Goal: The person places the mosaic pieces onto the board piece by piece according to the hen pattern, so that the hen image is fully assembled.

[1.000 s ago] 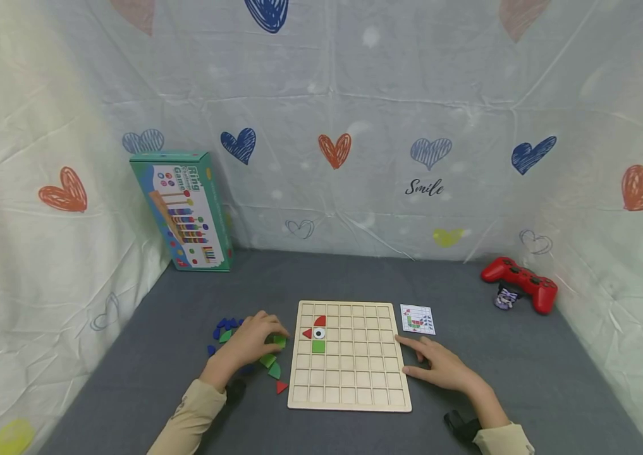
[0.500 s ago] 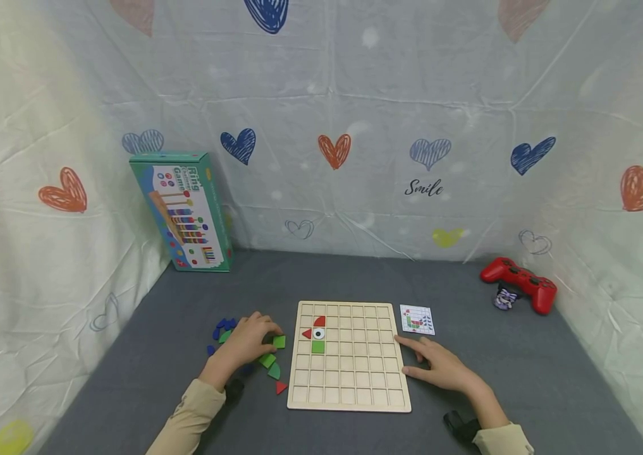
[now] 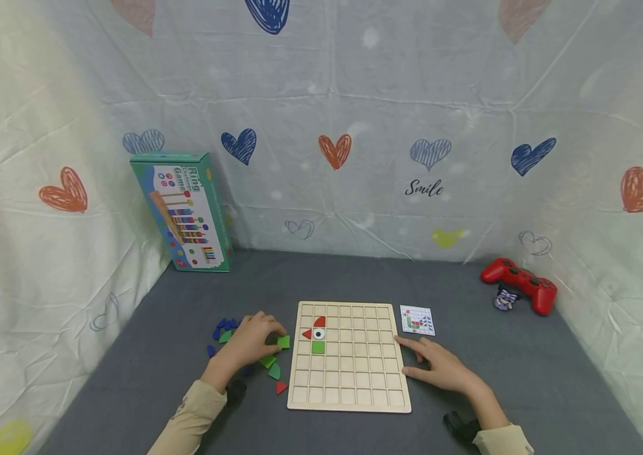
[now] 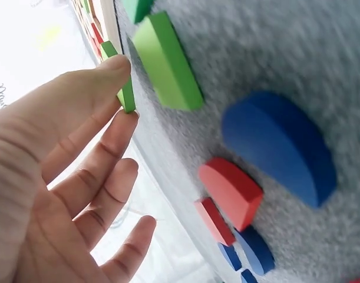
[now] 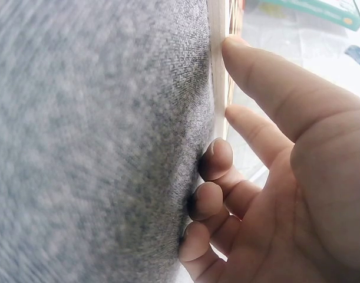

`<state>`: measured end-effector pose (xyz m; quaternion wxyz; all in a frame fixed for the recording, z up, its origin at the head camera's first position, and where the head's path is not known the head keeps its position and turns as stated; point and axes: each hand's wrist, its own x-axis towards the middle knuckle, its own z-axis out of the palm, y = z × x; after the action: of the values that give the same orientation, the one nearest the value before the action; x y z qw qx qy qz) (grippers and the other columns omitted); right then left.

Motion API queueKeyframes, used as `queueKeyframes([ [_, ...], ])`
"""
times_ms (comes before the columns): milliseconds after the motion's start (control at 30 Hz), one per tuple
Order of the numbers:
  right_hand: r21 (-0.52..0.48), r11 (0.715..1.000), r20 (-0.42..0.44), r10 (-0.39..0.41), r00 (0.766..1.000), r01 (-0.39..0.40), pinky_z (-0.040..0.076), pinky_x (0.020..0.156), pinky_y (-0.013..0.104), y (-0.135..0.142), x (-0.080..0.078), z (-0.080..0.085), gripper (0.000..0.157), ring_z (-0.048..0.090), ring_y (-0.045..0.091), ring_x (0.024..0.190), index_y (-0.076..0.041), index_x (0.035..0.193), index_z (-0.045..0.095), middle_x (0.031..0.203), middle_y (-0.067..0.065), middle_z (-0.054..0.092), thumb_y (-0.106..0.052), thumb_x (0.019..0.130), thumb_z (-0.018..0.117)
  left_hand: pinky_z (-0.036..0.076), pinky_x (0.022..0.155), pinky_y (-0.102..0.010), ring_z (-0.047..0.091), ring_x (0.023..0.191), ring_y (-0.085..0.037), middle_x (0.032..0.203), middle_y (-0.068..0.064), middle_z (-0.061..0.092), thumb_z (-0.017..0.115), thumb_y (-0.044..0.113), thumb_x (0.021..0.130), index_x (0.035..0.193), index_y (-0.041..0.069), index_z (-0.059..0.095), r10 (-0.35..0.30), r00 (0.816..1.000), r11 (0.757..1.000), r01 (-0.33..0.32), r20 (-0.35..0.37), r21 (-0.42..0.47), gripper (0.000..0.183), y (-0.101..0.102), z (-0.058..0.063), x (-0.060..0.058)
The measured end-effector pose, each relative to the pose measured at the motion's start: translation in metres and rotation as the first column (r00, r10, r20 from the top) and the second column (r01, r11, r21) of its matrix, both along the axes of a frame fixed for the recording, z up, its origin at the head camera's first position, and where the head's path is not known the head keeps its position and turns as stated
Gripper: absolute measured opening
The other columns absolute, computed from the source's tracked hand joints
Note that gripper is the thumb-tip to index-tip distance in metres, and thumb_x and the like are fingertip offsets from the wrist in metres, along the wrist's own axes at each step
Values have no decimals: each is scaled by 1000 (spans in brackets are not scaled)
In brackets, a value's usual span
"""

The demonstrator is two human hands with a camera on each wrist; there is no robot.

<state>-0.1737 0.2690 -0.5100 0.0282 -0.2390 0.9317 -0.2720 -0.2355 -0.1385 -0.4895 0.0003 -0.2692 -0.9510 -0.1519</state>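
Observation:
My left hand (image 3: pixel 250 341) pinches a light green square block (image 4: pixel 126 94) between thumb and fingertips, just left of the wooden grid board (image 3: pixel 363 379). In the left wrist view its other fingers are spread. On the board's upper left sit a red quarter-round piece (image 3: pixel 320 321), a red triangle (image 3: pixel 306 333), a white piece with an eye (image 3: pixel 318 333) and a green square (image 3: pixel 318 347). Along the board's right edge rest the thumb and index fingertip of my right hand (image 3: pixel 440 366), which holds nothing; its other fingers curl against the cloth.
Loose blue pieces (image 3: pixel 231 323), green ones and a red triangle (image 3: pixel 281 387) lie around the left hand. A small pattern card (image 3: pixel 417 320) is beside the board's upper right. Farther back are a red game controller (image 3: pixel 520 283) and a green box (image 3: pixel 181 215).
My left hand has shifted slightly right toward the board with the green square block in its fingertips. The right hand stays at the board's edge.

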Motion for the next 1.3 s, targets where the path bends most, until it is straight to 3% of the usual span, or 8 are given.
queueKeyframes([
  [233, 3, 1000, 3, 1, 1000, -1, 26, 55, 19, 0, 0, -1, 59, 26, -1, 63, -16, 136, 48, 74, -5, 39, -40, 84, 65, 38, 90, -51, 51, 92, -16, 94, 6, 63, 78, 25, 74, 97, 20, 71, -27, 999, 1000, 27, -22, 11, 25, 8, 1, 5],
  [433, 3, 1000, 0, 5, 1000, -5, 26, 55, 19, 0, 0, 0, 59, 25, -2, 63, -15, 135, 48, 74, -5, 39, -40, 84, 65, 39, 84, -47, 50, 89, -15, 93, 5, 63, 78, 26, 74, 98, 20, 71, -106, 993, 993, 108, -56, 43, 26, 15, -1, 9],
  [867, -2, 1000, -4, 11, 1000, -11, 26, 55, 19, -1, 0, 2, 59, 24, -2, 63, -13, 135, 48, 75, -4, 40, -39, 85, 65, 36, 92, -48, 50, 95, -14, 98, 8, 64, 76, 27, 76, 101, 20, 71, -153, 988, 988, 152, 25, 35, 27, 36, 3, 16],
  [1300, -4, 1000, -14, 20, 1000, -21, 26, 55, 18, 0, 0, 1, 58, 23, -3, 63, -13, 135, 49, 74, -5, 39, -38, 85, 65, 40, 86, -45, 51, 91, -12, 95, 9, 64, 76, 30, 75, 97, 23, 73, -216, 976, 976, 216, -8, 6, 23, 50, 0, 20],
])
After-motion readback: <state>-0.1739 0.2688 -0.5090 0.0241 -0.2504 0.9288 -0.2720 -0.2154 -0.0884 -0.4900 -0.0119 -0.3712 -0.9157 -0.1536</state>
